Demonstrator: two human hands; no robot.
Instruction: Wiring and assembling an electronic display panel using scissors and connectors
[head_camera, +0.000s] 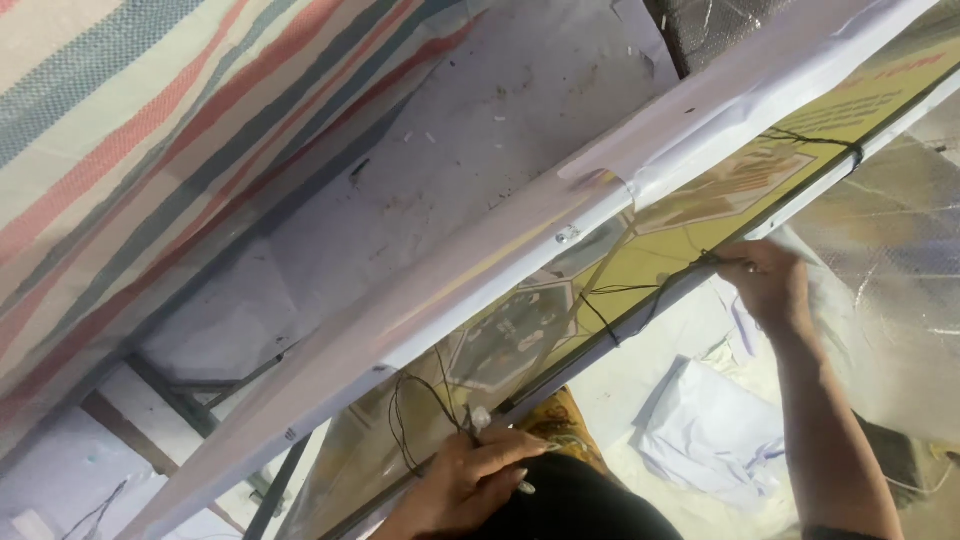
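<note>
Black wire (610, 300) ran thin and loosely looped along the yellow printed banner's (640, 255) lower edge, by a white bar (470, 270). The left hand (470, 480) pinched one end closed; the right hand (770, 280) gripped the other. Uneven pulling could snag a loop or tear the banner.

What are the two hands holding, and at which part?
Both pinch thin black wire along the frame bar: left hand at the lower tangle, right hand at an upper tie.
</note>
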